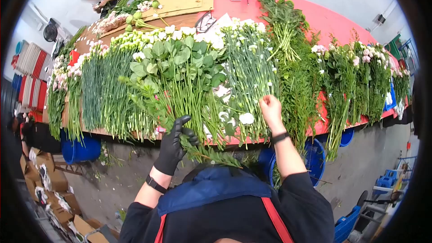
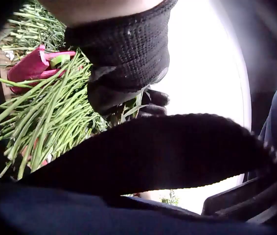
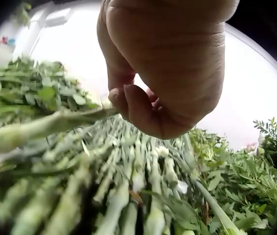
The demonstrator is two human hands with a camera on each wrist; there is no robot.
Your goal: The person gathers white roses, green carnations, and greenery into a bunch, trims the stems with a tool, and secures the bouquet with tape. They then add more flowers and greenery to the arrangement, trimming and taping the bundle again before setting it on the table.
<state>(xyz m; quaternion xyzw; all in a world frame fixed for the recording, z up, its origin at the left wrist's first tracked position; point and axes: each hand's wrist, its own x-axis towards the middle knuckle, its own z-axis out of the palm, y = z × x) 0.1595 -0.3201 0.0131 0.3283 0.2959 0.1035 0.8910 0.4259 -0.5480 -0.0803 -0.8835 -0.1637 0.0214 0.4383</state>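
Note:
My left hand point(image 1: 174, 141), in a black glove, grips a leafy green branch point(image 1: 211, 156) in front of my chest at the table's near edge. In the left wrist view, the glove point(image 2: 124, 54) and strap cover most of that grip, with a few leaves point(image 2: 133, 107) showing by the fingers. My bare right hand point(image 1: 271, 111) is above the white carnations' stems point(image 1: 252, 76). Its thumb and finger pinch the end of a green stem point(image 3: 55, 125), clear in the right wrist view. Left of this hand lies a white flower point(image 1: 246, 118).
Broad-leaved rose stems point(image 1: 180, 63) lie mid-table, with long green stems point(image 1: 96, 99) further left. Ferny greenery point(image 1: 299, 94) and pink blooms point(image 1: 355, 58) lie right. Blue buckets point(image 1: 81, 147) stand below the edge. A pink object point(image 2: 28, 68) sits among stems. Another person point(image 1: 105, 2) is at far left.

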